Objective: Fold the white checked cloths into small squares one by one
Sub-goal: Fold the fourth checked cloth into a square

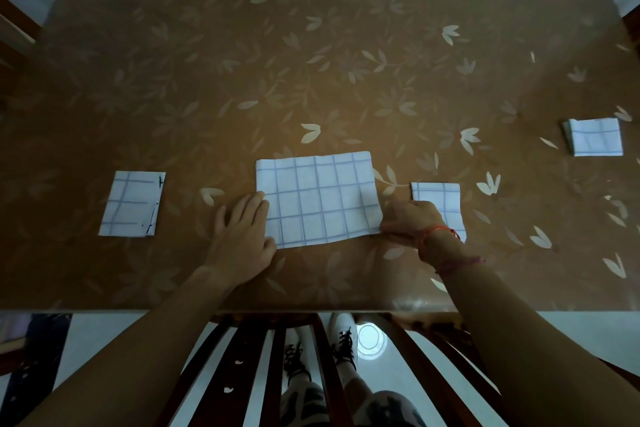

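A brown leaf-patterned table (311, 46) is carrying four white checked cloths, all lying toward its near edge. The middle cloth (318, 200) is lying flat as a wide rectangle at the centre of the near edge, and it is bigger than the other three. The left hand (242, 229) is resting palm down on the table with fingers straight and relaxed. Its fingertips are touching the middle cloth's left edge and it is gripping nothing. The right hand (408, 219) is curling its fingers and pinching the middle cloth's near right corner, which is lifting slightly off the table. A red thread bracelet (438, 231) is sitting on the right wrist.

The left folded cloth (133, 203) is lying as a small square toward the near left corner, well apart from the left hand. The right folded cloth (438, 200) is lying just beside the middle cloth's right edge, and the right hand and wrist are partly covering it. The far-right folded cloth (594, 141) is lying near the right edge, a bit farther back than the rest.

Below the near edge, a dark wooden chair (242, 357) and the person's white shoes (343, 340) are showing.
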